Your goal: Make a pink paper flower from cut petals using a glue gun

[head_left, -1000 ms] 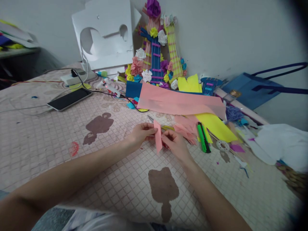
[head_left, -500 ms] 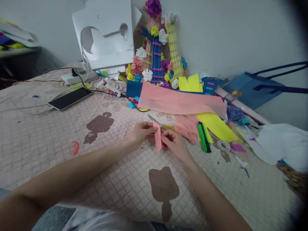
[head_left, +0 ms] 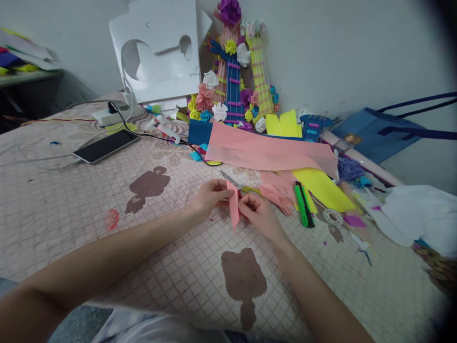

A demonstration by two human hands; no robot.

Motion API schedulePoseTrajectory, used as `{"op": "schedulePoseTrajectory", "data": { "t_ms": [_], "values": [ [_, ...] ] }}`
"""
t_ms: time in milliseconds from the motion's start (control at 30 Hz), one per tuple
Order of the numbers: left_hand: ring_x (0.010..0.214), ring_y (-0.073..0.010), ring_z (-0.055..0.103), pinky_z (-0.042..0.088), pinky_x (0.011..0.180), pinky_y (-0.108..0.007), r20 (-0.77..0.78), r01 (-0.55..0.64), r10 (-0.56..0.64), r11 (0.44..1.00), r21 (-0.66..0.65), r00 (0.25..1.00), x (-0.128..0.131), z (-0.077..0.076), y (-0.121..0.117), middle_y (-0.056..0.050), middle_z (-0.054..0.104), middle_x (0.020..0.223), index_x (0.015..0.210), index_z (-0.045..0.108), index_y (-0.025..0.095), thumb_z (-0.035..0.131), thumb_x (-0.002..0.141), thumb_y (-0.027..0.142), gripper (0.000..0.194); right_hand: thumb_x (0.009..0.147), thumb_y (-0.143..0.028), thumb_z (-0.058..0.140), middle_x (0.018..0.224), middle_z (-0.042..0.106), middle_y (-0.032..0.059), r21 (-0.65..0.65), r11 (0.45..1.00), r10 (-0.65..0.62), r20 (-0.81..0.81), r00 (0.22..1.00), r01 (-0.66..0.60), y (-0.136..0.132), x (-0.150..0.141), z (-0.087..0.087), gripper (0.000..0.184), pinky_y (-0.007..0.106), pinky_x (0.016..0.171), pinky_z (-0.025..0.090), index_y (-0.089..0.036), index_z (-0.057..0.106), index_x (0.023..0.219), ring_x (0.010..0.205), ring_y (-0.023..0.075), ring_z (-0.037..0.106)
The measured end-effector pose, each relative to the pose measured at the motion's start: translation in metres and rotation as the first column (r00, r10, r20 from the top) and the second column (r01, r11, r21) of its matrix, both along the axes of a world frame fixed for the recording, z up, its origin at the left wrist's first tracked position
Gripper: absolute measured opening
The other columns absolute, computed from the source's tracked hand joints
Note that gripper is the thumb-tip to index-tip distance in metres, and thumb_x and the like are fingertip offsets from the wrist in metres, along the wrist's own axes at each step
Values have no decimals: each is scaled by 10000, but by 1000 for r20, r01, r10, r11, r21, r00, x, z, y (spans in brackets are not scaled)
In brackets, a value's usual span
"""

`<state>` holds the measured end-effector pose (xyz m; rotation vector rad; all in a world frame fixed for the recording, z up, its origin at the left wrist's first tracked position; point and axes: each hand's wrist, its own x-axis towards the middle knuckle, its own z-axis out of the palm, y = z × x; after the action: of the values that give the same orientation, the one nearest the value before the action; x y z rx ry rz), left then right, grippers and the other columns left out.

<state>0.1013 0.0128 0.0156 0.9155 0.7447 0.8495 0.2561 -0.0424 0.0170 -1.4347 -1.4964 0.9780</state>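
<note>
**Pink strip (head_left: 233, 207) cut, shaping seemingly unfinished**

The left hand (head_left: 208, 200) pinches the pink strip, which runs from 12 to 6 o'clock; the right hand (head_left: 263, 216) bunches its fingertips by the strip's right edge, grip unclear. Scissors (head_left: 230, 179) lie at 12 o'clock, loose pink pieces (head_left: 276, 191), seemingly unworked, at 2, a green cutter (head_left: 301, 204) at 3.

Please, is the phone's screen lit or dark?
Dark: the phone shows a black face with nothing lit on it. Whether it is switched on, I cannot tell.
</note>
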Motion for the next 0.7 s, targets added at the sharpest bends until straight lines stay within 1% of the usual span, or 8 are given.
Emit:
{"op": "schedulePoseTrajectory", "data": {
  "t_ms": [133, 267, 433, 567, 700],
  "values": [
    [655, -118, 605, 509, 647, -274, -3, -24, 24, 1000, -4, 1000, 0, 3, -1, -28, 624, 736, 789, 568, 117, 698, 697, 164, 165, 811, -423, 551, 586, 496, -34, -18, 1000, 5, -10, 1000, -6, 0, -1, 0, 257, 233, 453, 320, -209, 527, 671, 480, 95, 406],
    [659, -119, 605, 513, 642, -274, -13, -44, 44, 999, -6, 999, 1, 4, -2, -31, 623, 747, 783, 573, 112, 687, 698, 155, 148, 804, -467, 565, 594, 498, -34, -24, 1000, -13, -29, 999, 12, 0, -2, 0, 289, 234, 445, 319, -206, 540, 684, 470, 89, 401],
    [637, -109, 593, 515, 624, -267, -26, -67, 66, 998, -7, 997, 1, 4, -2, -23, 612, 738, 776, 569, 110, 675, 700, 127, 132, 765, -436, 616, 598, 492, -35, -31, 999, -21, -41, 999, 20, 0, -2, 0, 272, 234, 454, 318, -200, 535, 658, 487, 87, 407],
    [652, -111, 597, 522, 647, -276, -28, -65, 65, 998, -21, 998, 2, 4, -2, -24, 614, 749, 789, 573, 110, 677, 703, 120, 135, 763, -423, 609, 561, 462, -50, -48, 998, -34, -66, 997, 31, 0, -3, 0, 261, 233, 431, 292, -203, 522, 652, 451, 79, 371],
    [657, -110, 598, 522, 664, -282, -33, -55, 54, 998, -25, 998, 1, 5, -3, -23, 613, 753, 792, 576, 114, 688, 709, 137, 141, 760, -407, 610, 551, 452, -51, -32, 999, -31, -80, 996, 29, 0, -3, 0, 249, 228, 422, 292, -205, 513, 651, 452, 80, 377]
  ]
}}
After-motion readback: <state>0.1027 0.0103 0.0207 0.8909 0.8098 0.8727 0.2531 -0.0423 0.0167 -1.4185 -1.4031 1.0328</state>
